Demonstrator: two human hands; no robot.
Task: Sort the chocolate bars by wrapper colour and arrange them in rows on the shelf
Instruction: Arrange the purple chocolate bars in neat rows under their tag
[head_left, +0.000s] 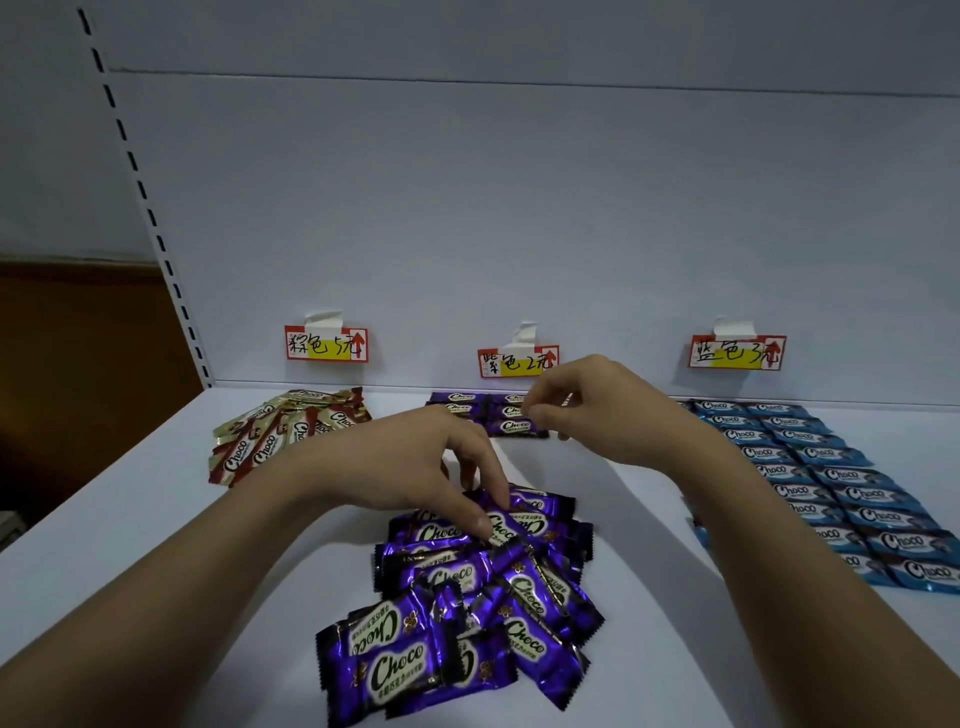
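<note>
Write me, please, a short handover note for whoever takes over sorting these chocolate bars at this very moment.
Left hand: fingers reach down onto the top of the loose purple pile at the shelf front.
Right hand: fingers loosely curled above the purple rows, holding nothing visible.
Done: blue rows laid out on the right under their label; a few purple bars set in rows at the back.
Left: row the rest of the purple pile; the gold-and-red bars on the left lie in an untidy heap.
</note>
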